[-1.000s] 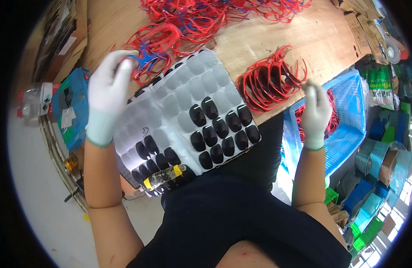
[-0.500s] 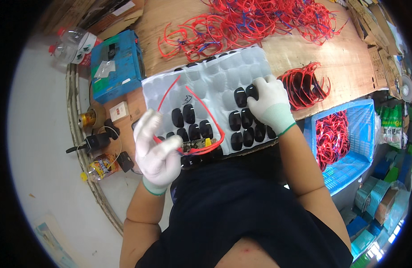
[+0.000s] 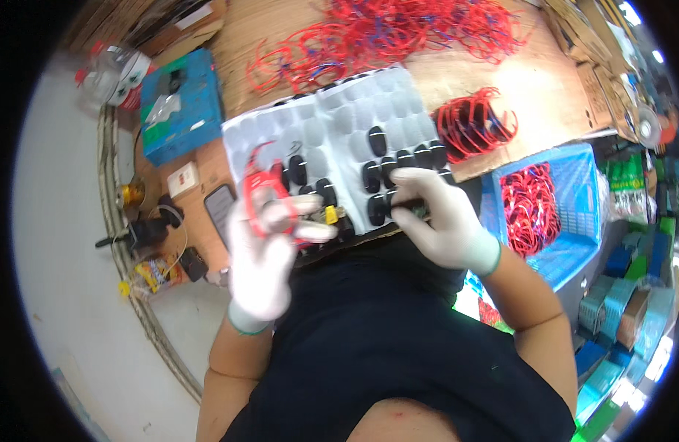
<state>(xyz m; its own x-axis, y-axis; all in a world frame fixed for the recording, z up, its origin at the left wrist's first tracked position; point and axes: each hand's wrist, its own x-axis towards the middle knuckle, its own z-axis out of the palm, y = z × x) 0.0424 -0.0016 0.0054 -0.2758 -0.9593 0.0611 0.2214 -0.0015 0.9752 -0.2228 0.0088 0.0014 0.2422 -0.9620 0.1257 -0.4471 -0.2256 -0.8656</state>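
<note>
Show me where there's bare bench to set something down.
Bare brown wooden bench lies beyond the small red wire bundle, right of the white moulded plastic tray. The far edge is crowded with tangled red wires.

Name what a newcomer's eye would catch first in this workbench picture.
The tangled heap of red wire loops across the far bench, then the pale moulded tray with black oval parts at centre. In front, the white-gloved left hand holds a red wire loop; the white-gloved right hand touches the tray's near edge.

One white moulded tray (image 3: 332, 132), two blue bins (image 3: 181, 110), two gloved hands (image 3: 262, 254).
</note>
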